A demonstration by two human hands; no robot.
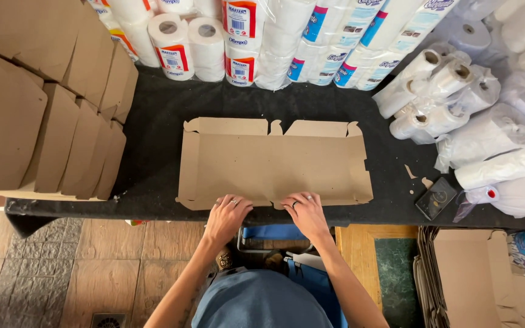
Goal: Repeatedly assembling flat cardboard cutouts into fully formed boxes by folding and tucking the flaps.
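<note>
A black cloth-covered table (pixel 159 127) stretches across the room, matte and dark, crowded at its edges. Along the far side stand packs of paper rolls (pixel 311 36) in shiny plastic wrap, with more loose white rolls (pixel 439 91) heaped to the right. On the left lean stacks of folded brown cardboard (pixel 44 121), dull and stiff, fanned one over another. In the middle lies a flat cardboard box blank (pixel 274 161), rectangular, with notched flaps along its far edge and creased fold lines. Its near edge sits right under both hands. The left hand (pixel 229 212) presses palm-down on that near flap, fingers spread flat, gripping nothing. The right hand (pixel 304 209), wearing a ring, rests the same way just beside it. A small dark phone (pixel 435 198) lies near the table's right front edge.
</note>
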